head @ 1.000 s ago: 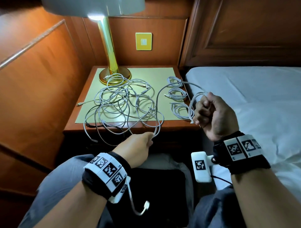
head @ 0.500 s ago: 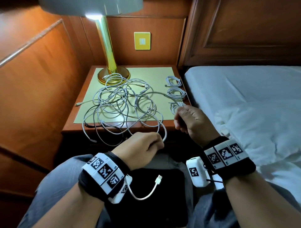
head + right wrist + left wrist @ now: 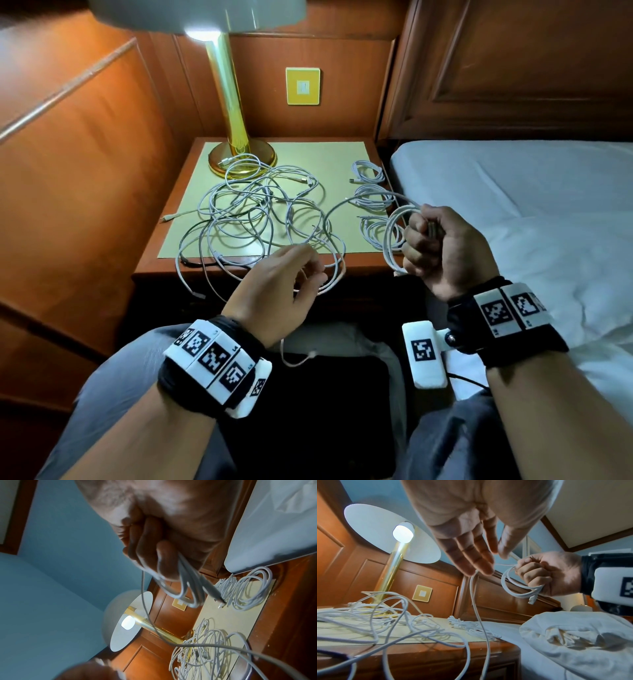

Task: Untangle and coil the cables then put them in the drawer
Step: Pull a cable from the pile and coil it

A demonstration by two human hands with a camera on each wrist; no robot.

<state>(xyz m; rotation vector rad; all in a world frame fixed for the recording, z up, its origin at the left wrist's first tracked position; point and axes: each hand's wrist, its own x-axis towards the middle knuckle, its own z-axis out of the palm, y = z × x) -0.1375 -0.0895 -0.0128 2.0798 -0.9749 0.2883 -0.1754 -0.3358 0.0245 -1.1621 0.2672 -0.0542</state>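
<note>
A tangle of white cables (image 3: 260, 212) sprawls over the nightstand (image 3: 239, 269), with loops hanging off its front edge. Three coiled white cables (image 3: 371, 200) lie along its right side. My right hand (image 3: 435, 246) is raised in a fist and grips a small coil of white cable (image 3: 394, 236), whose plug end hangs below the fist (image 3: 530, 601). From that coil (image 3: 185, 593) the cable runs to my left hand (image 3: 291, 281). Its fingers (image 3: 477, 561) are straight, and the cable lies across the fingertips and drops toward the tangle.
A brass lamp (image 3: 229, 102) stands at the nightstand's back left, its shade overhead. The bed (image 3: 531, 205) with white sheets is close on the right, and wood panelling on the left. A dark bag (image 3: 325, 394) lies on my lap, a loose cable end (image 3: 301, 359) on it.
My right hand dipped to the nightstand's right front, then rose again with the coil. My left hand lifted and opened from a pinch on the cable to straight fingers.
</note>
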